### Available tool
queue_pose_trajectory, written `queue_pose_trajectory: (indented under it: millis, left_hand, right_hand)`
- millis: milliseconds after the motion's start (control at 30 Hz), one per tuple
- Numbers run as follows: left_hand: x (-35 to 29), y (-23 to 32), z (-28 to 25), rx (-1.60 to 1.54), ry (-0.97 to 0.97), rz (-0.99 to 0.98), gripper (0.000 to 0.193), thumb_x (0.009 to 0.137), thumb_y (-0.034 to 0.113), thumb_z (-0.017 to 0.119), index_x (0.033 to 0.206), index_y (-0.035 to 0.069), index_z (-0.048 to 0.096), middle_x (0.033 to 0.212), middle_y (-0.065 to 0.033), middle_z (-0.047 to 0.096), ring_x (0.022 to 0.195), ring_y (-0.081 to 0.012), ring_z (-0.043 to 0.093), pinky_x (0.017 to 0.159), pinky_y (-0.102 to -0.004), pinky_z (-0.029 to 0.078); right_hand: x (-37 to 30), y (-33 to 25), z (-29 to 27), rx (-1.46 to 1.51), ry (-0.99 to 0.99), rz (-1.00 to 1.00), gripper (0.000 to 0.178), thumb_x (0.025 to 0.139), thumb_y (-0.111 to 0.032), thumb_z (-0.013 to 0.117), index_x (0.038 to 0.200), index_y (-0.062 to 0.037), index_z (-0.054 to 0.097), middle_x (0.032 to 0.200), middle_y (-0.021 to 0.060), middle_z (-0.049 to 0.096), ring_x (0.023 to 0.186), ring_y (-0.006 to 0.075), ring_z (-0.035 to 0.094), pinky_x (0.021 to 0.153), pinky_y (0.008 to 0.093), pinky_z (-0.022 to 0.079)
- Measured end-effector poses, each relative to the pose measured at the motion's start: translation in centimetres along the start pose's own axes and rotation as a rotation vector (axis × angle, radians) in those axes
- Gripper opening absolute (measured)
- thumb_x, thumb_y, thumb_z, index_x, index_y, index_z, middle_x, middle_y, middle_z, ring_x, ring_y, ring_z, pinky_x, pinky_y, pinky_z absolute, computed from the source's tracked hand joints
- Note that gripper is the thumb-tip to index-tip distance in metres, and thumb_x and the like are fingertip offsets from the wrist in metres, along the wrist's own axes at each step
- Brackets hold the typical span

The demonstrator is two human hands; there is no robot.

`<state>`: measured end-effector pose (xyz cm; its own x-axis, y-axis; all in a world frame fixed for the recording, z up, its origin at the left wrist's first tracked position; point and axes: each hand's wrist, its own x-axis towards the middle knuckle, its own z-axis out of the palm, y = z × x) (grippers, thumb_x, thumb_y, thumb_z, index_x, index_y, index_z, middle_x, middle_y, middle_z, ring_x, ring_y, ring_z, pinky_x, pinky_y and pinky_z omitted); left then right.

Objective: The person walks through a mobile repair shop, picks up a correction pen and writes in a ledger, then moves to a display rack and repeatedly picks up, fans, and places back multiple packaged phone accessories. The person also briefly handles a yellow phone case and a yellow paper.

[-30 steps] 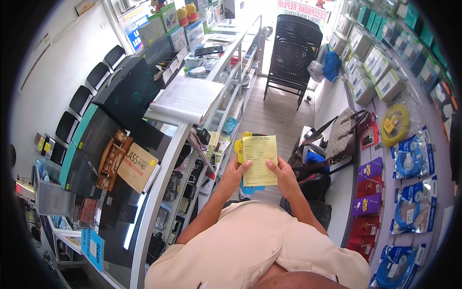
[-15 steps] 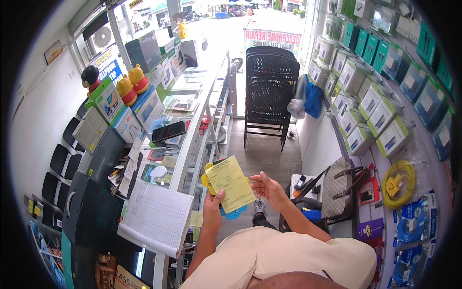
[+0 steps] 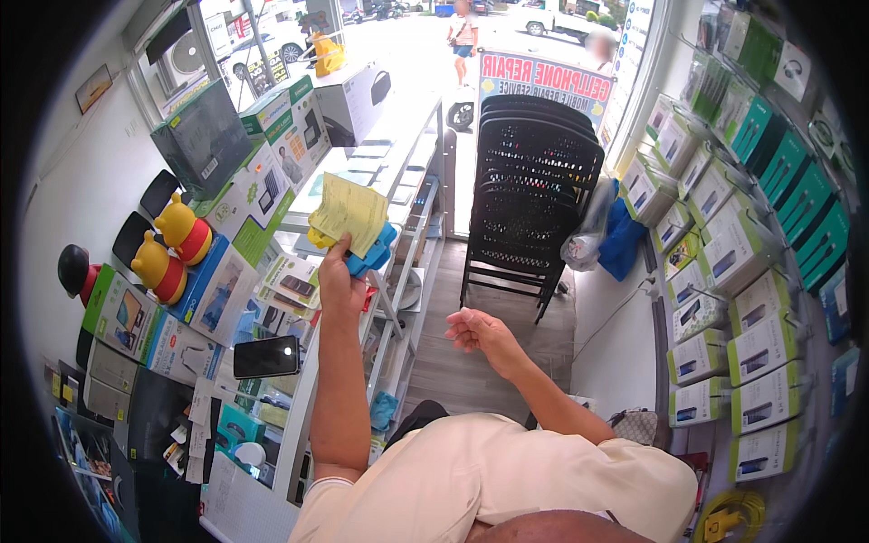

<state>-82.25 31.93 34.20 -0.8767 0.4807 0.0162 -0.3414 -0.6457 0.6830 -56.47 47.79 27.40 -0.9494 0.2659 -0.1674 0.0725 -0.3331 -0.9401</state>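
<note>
My left hand (image 3: 337,271) is closed on a yellow paper slip (image 3: 353,210), pinched along its lower edge. Behind the slip, in the same grip, are a blue scalloped piece (image 3: 373,253) and a yellow one (image 3: 319,237); what they are I cannot make out. This hand is raised over the edge of the glass display counter (image 3: 299,412). Off to the right, above the floor, my right hand (image 3: 486,337) hangs in mid-air with loosely curled fingers and nothing visible in it. A black phone (image 3: 266,357) lies on the counter, left of my left forearm.
Stacked black folding chairs (image 3: 534,181) stand ahead, near the doorway sign (image 3: 543,86). Boxed goods (image 3: 756,385) hang along the right wall. Bear figures (image 3: 163,271) and boxes line the counter's left side. An open notebook (image 3: 240,502) lies near me. A person (image 3: 463,38) is outside.
My left hand has carried the slip and coloured pieces forward and left, over the counter. The right hand has dropped away from the slip. The view has shifted toward the doorway.
</note>
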Motion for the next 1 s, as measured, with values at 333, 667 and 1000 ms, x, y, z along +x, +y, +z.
queue_pose_trajectory:
  millis: [333, 667, 1000]
  left_hand:
    - [26.1, -0.8, -9.2, 0.198, 0.422, -0.127, 0.032, 0.103, 0.017, 0.059, 0.133, 0.007, 0.055, 0.113, -0.0131, 0.070, 0.082, -0.0273, 0.070, 0.068, -0.0410, 0.058]
    - [18.0, 3.5, -7.6, 0.407, 0.323, 0.011, 0.058, 0.106, 0.028, 0.054, 0.154, -0.001, 0.040, 0.157, -0.0181, 0.046, 0.147, -0.0269, 0.041, 0.124, -0.0422, 0.027]
    - [6.5, -0.9, 2.0, 0.326, 0.675, 0.414, 0.049, 0.105, 0.032, 0.058, 0.144, 0.002, 0.056, 0.138, -0.0125, 0.064, 0.122, -0.0203, 0.062, 0.104, -0.0339, 0.045]
  right_hand:
    - [14.7, -1.2, -6.2, 0.042, 0.102, 0.029, 0.041, 0.111, -0.042, 0.052, 0.121, -0.0054, 0.068, 0.103, 0.0029, 0.072, 0.086, 0.0087, 0.064, 0.078, 0.0242, 0.049]
    - [29.2, -4.4, -9.4, -0.016, -0.073, 0.078, 0.040, 0.109, -0.038, 0.055, 0.122, -0.0031, 0.069, 0.103, 0.0036, 0.073, 0.088, 0.0091, 0.063, 0.081, 0.0256, 0.048]
    - [40.5, -10.8, -6.6, -0.250, -0.678, -0.100, 0.031, 0.108, -0.030, 0.060, 0.103, -0.0029, 0.074, 0.088, 0.0023, 0.074, 0.084, 0.0082, 0.065, 0.078, 0.0256, 0.050]
